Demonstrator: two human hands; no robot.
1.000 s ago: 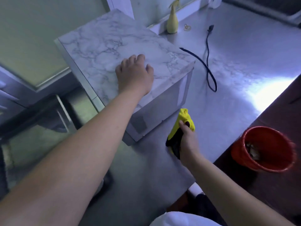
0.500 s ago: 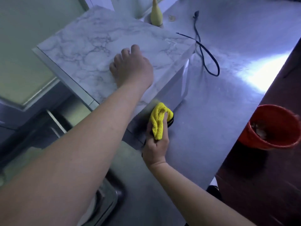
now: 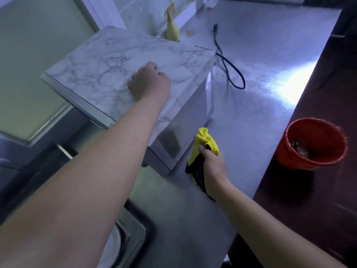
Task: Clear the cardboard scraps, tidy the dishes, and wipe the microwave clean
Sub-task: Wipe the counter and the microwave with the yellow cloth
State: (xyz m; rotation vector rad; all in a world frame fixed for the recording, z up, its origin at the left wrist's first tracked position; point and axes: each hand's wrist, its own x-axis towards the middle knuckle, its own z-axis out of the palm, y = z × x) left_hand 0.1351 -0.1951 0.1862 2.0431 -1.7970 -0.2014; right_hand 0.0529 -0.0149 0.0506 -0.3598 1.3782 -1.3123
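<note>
Cloth (image 3: 205, 141) lengthwise, pointing away; beside microwave (image 3: 119, 66)

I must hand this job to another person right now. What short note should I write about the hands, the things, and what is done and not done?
Left hand: rests on top of the white marble-patterned microwave, fingers curled under, holding nothing.
Right hand: grips the bunched yellow-and-black cloth close beside the microwave's side wall; I cannot tell if it touches.
Round red plastic bucket: on the dark surface at right, brownish scraps inside.
Black power cord: lies loose on the steel counter.
Done: scraps seem binned.
Left: wiping the microwave; the dishes cannot be judged from here.
</note>
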